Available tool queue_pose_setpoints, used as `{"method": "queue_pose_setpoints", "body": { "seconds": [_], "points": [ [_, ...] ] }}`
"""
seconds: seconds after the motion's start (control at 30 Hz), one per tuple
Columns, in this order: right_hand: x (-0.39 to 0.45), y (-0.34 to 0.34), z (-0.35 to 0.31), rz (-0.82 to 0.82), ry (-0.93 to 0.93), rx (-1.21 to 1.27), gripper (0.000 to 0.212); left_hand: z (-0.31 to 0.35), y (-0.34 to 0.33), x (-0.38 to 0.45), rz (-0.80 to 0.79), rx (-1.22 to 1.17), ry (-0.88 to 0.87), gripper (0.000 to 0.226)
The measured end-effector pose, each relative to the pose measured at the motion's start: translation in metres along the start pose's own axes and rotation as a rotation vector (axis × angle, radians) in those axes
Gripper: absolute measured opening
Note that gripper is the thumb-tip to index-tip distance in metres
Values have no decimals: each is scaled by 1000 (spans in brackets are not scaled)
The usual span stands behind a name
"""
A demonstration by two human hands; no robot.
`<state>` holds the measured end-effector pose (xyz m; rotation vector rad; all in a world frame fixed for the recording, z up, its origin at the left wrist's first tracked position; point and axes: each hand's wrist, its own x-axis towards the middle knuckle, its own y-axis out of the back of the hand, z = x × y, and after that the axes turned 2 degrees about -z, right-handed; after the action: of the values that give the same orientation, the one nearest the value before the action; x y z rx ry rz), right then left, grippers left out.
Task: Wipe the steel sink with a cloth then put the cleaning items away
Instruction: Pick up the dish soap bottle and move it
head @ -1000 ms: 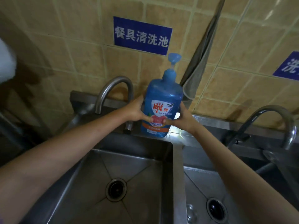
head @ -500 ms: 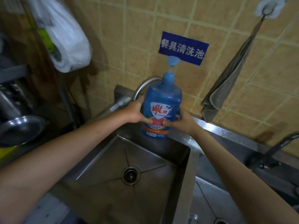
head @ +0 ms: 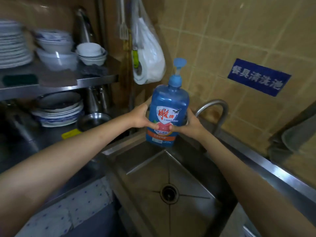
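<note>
Blue detergent bottle gripped upright by left hand and right hand above steel sink.

Stacked plates; bowls; hanging plastic bag

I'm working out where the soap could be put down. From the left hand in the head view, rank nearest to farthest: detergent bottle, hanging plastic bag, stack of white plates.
1. Detergent bottle: gripped by the left hand itself, with the right hand on its other side.
2. Hanging plastic bag: above, on the wall.
3. Stack of white plates: far left, top shelf.
</note>
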<state>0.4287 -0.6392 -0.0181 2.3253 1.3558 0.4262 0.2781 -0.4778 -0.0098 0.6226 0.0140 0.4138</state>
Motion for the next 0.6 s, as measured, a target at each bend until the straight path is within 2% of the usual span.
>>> {"method": "queue_pose_setpoints", "body": {
  "seconds": [0.1,0.17,0.27,0.47,0.6],
  "points": [
    [24,-28,-20,-44,45,16,109,-10,33,-22,72,4,36,102],
    [35,-47,-38,-84,75,9,99,-18,55,-37,108,27,81,102],
    [55,-74,-58,-157,123,34,88,-29,85,-59,175,22,125,113],
    [87,-136,-104,-294,177,41,98,-56,140,-104,319,18,189,125],
    [105,-180,-132,-345,214,30,97,-74,177,-134,379,31,230,116]
  ]
}}
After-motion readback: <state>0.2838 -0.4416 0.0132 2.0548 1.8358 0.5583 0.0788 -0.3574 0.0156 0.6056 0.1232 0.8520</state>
